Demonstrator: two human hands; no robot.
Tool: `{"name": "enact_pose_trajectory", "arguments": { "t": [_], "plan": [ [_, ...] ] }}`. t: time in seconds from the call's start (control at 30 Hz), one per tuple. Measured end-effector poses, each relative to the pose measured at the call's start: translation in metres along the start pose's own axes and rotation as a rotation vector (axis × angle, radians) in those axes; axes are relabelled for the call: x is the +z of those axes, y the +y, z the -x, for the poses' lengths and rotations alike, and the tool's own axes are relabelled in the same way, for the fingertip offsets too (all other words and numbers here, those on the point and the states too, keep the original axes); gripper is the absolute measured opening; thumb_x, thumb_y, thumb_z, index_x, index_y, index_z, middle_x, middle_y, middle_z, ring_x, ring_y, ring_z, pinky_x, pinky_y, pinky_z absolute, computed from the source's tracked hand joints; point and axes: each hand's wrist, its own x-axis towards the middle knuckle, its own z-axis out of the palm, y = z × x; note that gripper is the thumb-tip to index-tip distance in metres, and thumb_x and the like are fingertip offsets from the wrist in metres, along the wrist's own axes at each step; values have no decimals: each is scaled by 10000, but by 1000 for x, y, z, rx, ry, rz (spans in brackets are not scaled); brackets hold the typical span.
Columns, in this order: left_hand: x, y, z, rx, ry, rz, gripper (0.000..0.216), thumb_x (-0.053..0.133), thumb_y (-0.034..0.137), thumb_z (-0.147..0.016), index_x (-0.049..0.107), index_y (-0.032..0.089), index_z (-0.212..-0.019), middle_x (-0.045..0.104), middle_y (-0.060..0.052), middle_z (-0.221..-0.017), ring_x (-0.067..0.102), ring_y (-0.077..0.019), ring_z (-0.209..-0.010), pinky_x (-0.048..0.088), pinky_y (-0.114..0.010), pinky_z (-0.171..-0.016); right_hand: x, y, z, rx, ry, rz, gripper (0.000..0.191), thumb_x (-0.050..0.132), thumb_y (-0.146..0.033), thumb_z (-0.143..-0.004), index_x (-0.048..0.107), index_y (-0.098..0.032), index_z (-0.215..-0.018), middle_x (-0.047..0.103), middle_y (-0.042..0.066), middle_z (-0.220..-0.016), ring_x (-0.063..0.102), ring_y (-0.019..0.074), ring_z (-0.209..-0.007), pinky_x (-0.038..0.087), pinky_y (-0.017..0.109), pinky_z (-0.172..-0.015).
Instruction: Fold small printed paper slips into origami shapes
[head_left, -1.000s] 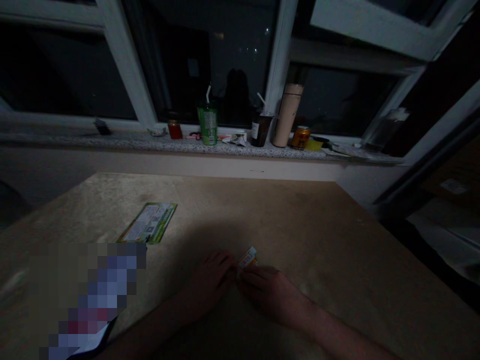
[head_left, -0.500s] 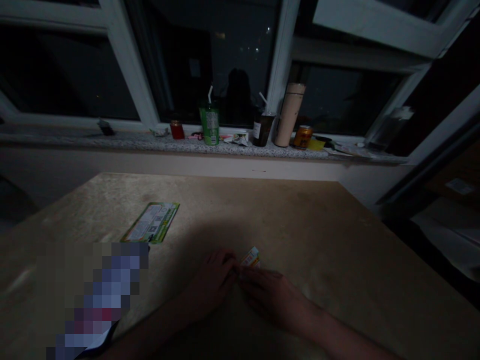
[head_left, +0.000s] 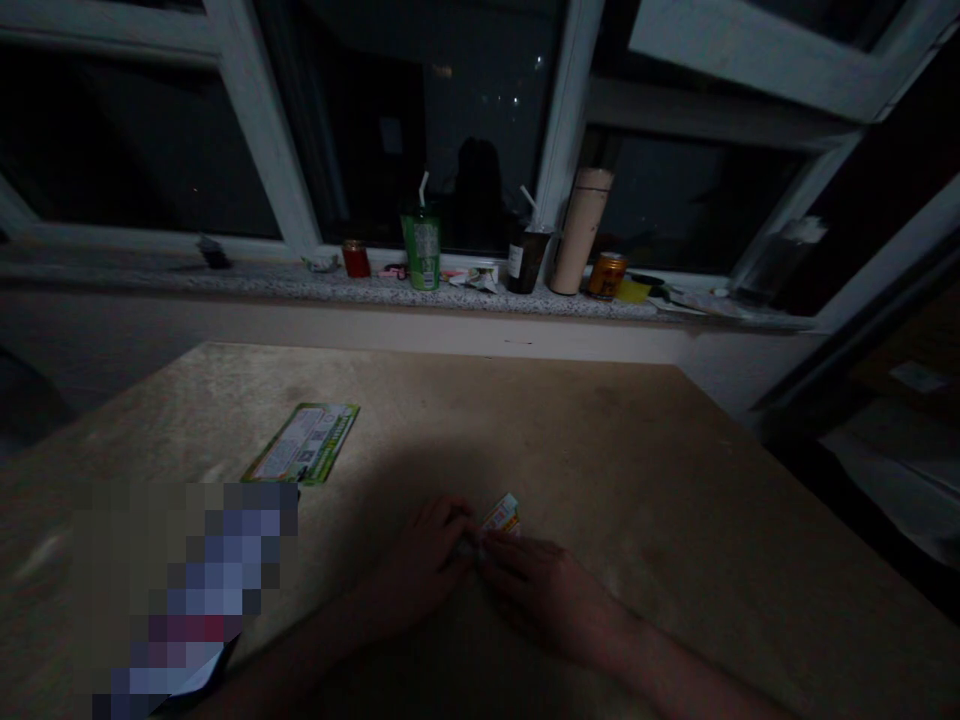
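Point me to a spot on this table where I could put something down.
The table looks bare right of the right hand, and beyond the small packet toward the windowsill. It is crowded at left, with the green-edged card and a pixelated object, and around the left hand.

The right fingers (head_left: 519,556) hide the lower part of the small printed paper (head_left: 501,513), and pixelation masks the phone-like slab (head_left: 217,575).
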Motion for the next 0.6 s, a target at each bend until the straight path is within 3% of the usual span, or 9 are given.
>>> {"name": "enact_pose_trajectory", "arguments": {
  "t": [0.6],
  "plan": [
    [-7,-6,-1,40,-74,67,227,488,103,-849,548,223,-1032,498,-38,-1147,465,-218,-1100,376,-363,-967,-1,-3,-5,18,-5,50,260,455,-236,-938,563,-207,-1172,585,70,-1262,567,212,-1131,490,333,-935]
  ]
}}
